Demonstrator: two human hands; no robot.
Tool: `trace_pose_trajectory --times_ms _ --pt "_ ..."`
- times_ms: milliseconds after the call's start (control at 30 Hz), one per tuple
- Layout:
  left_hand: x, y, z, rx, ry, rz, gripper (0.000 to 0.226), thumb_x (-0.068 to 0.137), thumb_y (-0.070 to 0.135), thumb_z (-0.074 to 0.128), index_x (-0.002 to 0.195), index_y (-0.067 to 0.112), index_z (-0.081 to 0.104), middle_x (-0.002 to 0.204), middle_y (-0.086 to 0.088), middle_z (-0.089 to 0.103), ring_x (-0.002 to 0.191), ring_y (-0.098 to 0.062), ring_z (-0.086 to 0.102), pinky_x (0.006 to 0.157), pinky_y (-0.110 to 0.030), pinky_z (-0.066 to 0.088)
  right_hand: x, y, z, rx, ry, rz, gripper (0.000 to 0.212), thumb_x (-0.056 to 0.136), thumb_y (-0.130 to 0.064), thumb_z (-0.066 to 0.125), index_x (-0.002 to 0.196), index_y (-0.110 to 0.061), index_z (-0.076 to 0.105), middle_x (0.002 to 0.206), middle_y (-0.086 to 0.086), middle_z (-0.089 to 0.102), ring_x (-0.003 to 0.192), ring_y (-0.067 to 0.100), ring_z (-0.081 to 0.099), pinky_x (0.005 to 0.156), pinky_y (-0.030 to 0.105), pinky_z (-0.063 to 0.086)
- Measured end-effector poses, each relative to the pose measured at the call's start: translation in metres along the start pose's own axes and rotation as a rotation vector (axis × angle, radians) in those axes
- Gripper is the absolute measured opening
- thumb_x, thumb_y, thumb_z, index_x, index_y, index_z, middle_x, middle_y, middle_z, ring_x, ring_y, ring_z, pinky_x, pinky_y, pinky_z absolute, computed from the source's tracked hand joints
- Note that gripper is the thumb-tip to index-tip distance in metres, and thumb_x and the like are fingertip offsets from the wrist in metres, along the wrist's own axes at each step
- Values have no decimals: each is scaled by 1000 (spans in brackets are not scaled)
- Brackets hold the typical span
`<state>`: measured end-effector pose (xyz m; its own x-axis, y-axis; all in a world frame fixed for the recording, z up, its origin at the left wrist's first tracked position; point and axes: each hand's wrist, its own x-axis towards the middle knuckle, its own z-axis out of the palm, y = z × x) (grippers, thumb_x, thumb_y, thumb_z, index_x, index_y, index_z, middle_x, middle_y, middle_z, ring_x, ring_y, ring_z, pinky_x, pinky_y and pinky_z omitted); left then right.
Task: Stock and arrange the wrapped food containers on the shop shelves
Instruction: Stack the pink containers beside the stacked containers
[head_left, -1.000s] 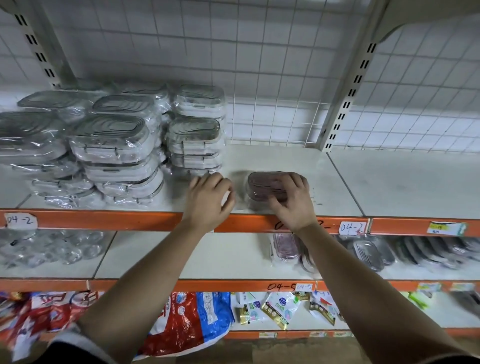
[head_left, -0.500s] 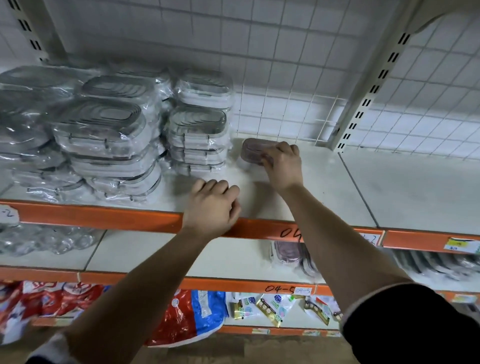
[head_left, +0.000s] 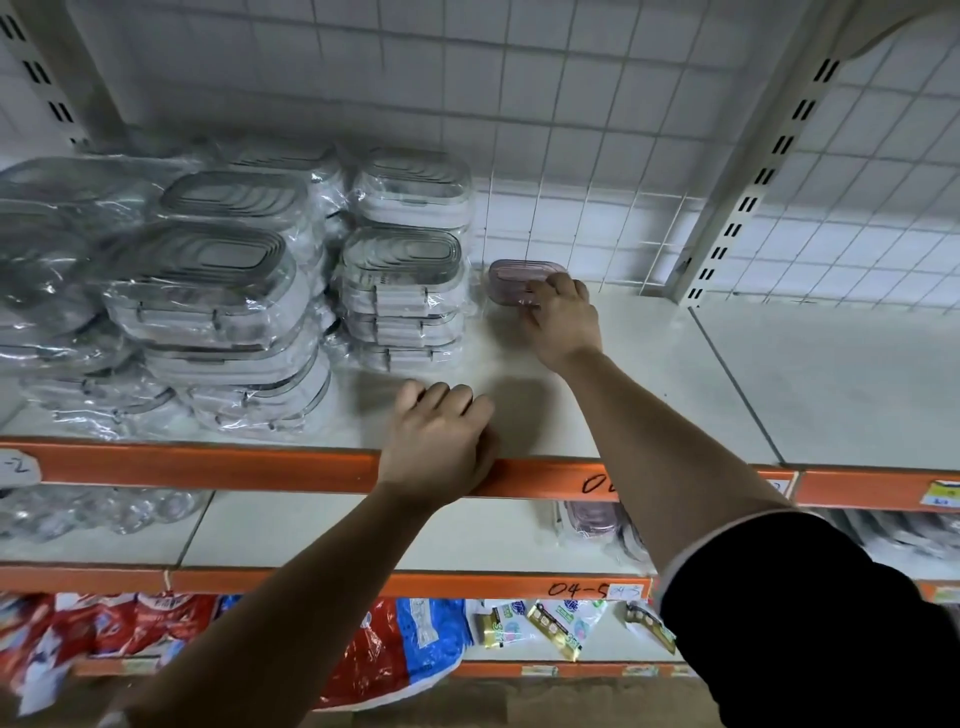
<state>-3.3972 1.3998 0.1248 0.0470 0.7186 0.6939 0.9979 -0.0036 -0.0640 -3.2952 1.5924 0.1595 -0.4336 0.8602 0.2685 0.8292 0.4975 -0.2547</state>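
A small pink wrapped container (head_left: 511, 283) was gripped in the curled right hand (head_left: 563, 322) at the back of the white shelf (head_left: 649, 374), just beside stacked clear containers (head_left: 405, 275). The curled, empty left hand (head_left: 441, 441) was rested on the orange edge (head_left: 208, 467). Placement was judged underway; release was needed next.

Dim, flat, cool light from above. Soft grey shadow on the shelf (head_left: 675, 395) around the left hand (head_left: 436, 447). White glare streaks on the wrapped containers (head_left: 208, 291) at the left end. Wide-angle bend: uprights (head_left: 753, 171) lean outward. Lower-left packets (head_left: 104, 634) blurred; centre fairly sharp.
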Motion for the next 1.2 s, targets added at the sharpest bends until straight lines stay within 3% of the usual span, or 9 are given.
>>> trace_pose_trajectory --times_ms 167,500,700,800,1033,1200 --pt "2 1 -3 -23 -78 -22 13 80 22 54 68 17 57 62 -2 53 60 -26 52 67 -37 35 -29 1 -12 32 38 10 43 95 -27 53 135 -11 50 142 9 44 128 32 38 100 44 41" --pt "3 1 -11 -65 -213 -40 23 89 28 47 76 16 62 68 -2 61 66 -27 57 72 -38 33 -132 27 -44 97 172 78 33 94 -21 55 124 -8 62 126 12 58 119 36 46 98 43 41" --pt "-1 31 -23 -200 -80 -3 19 89 24 53 79 15 66 76 -3 62 71 -27 58 70 -39 38 -200 63 -57 81 394 27 16 87 -11 59 99 -3 67 94 15 65 91 38 53 78 41 44" --pt "-12 73 -23 -289 -31 26 17 89 24 55 79 16 66 77 -2 62 72 -26 58 69 -39 39 -226 87 -60 96 432 12 16 87 -16 54 90 -4 64 83 11 63 80 35 53 75 38 41" --pt "-40 165 -4 -329 -89 36 16 87 22 55 76 15 64 76 -1 62 72 -25 59 69 -37 39 -277 159 -61 166 332 -21 23 88 -24 51 90 -6 64 88 10 63 83 28 53 72 32 39" --pt "-63 210 24 -331 -341 -83 27 87 30 47 79 14 67 81 -2 68 73 -26 62 70 -35 43 -300 219 -41 164 150 29 19 87 -21 58 94 -6 67 97 12 65 94 35 55 79 36 43"
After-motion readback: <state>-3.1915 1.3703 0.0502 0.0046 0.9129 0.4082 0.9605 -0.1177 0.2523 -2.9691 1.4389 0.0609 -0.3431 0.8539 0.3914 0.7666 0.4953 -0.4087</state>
